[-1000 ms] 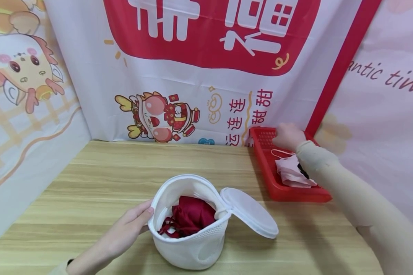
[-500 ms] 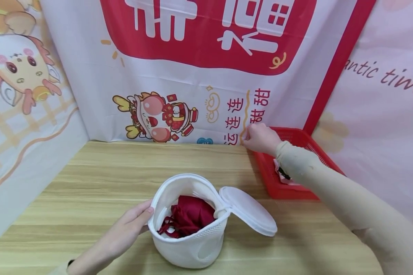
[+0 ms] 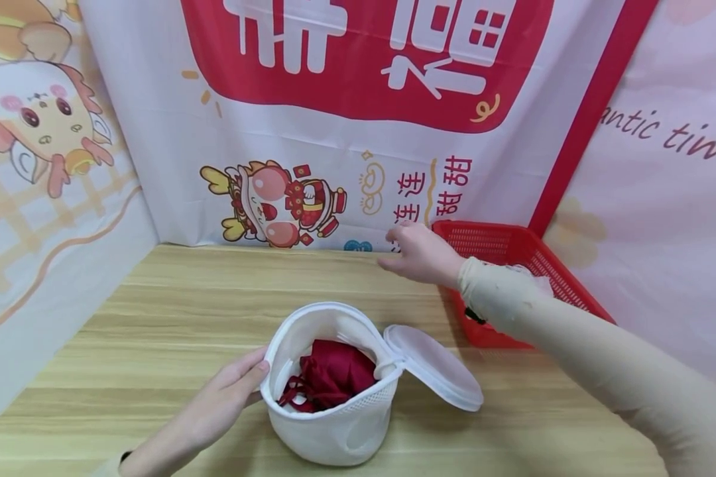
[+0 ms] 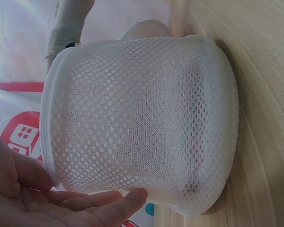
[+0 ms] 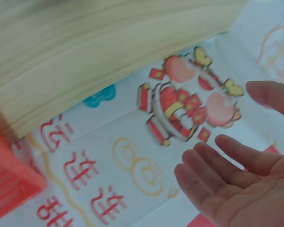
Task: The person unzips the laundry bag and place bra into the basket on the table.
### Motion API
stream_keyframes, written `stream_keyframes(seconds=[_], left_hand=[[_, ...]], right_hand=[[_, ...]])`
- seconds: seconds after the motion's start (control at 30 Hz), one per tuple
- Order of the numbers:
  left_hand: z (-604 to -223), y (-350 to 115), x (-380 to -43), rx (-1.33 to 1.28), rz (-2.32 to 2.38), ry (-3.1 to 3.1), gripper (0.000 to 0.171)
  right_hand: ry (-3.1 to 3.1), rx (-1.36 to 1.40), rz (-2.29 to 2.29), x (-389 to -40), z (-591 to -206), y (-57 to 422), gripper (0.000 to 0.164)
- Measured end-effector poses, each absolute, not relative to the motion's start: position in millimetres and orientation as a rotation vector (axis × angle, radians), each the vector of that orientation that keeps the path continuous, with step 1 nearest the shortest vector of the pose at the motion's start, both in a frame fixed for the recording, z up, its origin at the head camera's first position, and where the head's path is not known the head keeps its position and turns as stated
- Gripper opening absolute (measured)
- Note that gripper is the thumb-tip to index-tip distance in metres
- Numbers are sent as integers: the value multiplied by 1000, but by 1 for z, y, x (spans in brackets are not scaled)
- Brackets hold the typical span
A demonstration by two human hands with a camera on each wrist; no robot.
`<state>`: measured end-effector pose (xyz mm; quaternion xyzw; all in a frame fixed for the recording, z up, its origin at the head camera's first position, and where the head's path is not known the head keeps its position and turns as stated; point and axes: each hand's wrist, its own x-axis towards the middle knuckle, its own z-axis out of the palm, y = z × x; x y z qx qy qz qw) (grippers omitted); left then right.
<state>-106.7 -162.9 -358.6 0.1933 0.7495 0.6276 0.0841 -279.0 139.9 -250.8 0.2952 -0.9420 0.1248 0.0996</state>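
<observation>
My left hand (image 3: 229, 394) pinches the rim of a white mesh laundry bag (image 3: 334, 440), thumb at the edge and fingers along the outside wall. The bag stands upright, its round zip lid (image 3: 434, 368) hanging open to the right. A dark red shiny cloth with thin straps (image 3: 337, 374) lies inside; through the mesh (image 4: 142, 118) it shows as a dim shadow. My right hand (image 3: 426, 255) is over the table's back edge, left of the red basket (image 3: 480, 242). In the right wrist view its fingers (image 5: 217, 165) are spread and relaxed, holding nothing.
Pale fabric (image 3: 539, 283) lies in the red basket, partly hidden behind my right sleeve (image 3: 549, 318). A printed cloth (image 3: 358, 132) hangs along the back of the wooden table (image 3: 185, 311), with more printed cloths at both sides.
My right hand has come out of the red basket and moved left past its rim, its fingers loosening. My left hand and the laundry bag stay where they were.
</observation>
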Motion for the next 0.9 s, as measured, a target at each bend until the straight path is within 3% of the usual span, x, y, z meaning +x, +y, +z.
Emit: stream_keyframes(seconds=[0.37, 0.9], left_hand=[[-359, -160, -107, 571, 1867, 2258, 49], [-359, -162, -105, 569, 1868, 2247, 49]], right_hand=[[-2716, 1125, 339, -244, -259, 112, 59], [-2644, 1562, 358, -202, -270, 86, 58]])
